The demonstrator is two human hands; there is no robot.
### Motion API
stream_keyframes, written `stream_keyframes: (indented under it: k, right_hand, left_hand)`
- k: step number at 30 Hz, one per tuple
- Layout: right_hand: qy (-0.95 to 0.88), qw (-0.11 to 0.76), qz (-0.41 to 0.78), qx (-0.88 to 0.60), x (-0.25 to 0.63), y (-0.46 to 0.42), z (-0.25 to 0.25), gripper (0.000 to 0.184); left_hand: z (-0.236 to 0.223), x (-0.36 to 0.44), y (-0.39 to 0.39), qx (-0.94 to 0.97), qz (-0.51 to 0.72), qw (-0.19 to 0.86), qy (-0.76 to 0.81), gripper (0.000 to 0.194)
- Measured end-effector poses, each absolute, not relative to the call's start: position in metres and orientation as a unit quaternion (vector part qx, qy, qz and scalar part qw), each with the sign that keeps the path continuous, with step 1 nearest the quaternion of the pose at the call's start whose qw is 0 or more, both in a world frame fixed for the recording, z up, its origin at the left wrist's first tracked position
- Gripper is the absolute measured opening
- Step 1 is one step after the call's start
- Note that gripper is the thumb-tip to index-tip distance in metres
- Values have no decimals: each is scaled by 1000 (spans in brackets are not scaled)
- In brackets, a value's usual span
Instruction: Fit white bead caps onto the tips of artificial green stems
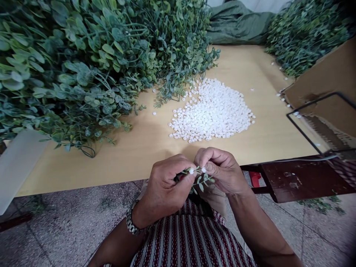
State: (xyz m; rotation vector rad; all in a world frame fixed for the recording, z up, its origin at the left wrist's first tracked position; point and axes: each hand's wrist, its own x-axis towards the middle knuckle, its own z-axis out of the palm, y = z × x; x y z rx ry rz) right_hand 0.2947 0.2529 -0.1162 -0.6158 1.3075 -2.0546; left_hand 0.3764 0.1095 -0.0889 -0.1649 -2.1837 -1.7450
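Just in front of the table's near edge, my left hand (169, 181) pinches a sprig of artificial greenery (200, 183) between thumb and fingers. A small white bead-like piece (191, 171) sits on the sprig by my left thumb tip. Close beside it, my right hand (222, 168) is closed in a pinch at the thumb and forefinger. A second white piece (204, 170) shows at those fingertips, against the stem. Beyond my hands, a pile of the same small white pieces (214, 111) lies on the table.
Large heaps of artificial foliage (91, 63) cover the table's left, with another heap (308, 33) at the back right. A green cloth (240, 24) lies at the back. On the right are cardboard (325, 74), a black wire frame (306, 137) and a dark red stool (303, 180).
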Motion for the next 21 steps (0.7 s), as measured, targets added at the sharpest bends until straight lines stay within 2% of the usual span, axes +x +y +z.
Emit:
stream_keyframes:
  k: [21]
  right_hand:
    - [519,284,-760,-268,293,254,-119,7]
  left_hand:
    - [-91,374,107,-70,-604,181,-773,17]
